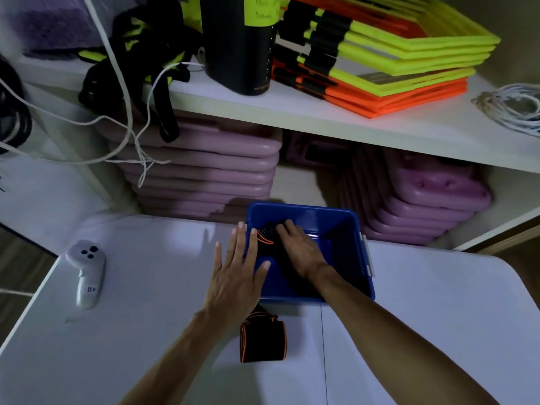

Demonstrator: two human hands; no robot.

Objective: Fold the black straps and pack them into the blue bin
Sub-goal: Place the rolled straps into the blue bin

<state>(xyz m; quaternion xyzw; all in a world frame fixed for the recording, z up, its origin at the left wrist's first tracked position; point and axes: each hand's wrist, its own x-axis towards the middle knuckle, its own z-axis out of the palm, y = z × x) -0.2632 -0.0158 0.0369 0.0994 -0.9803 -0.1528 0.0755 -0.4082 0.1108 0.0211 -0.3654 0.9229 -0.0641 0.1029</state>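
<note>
The blue bin (344, 220) stands on the white table (146, 331) just in front of the shelves. Inside it, against the left wall, lies a folded black strap with orange edging (266, 233). My right hand (298, 248) reaches into the bin and presses flat on that strap, fingers straight. My left hand (236, 270) lies with straight fingers against the bin's left wall and rim, thumb over the edge. A second black strap with orange trim (263, 340) lies folded on the table in front of the bin, between my forearms.
A white controller (87, 270) lies on the table's left part. Behind the bin are shelves with stacked purple pads (204, 171), yellow and orange frames (380, 62), a black bottle (239, 45), black-and-yellow straps (140, 54) and white cords (128, 133).
</note>
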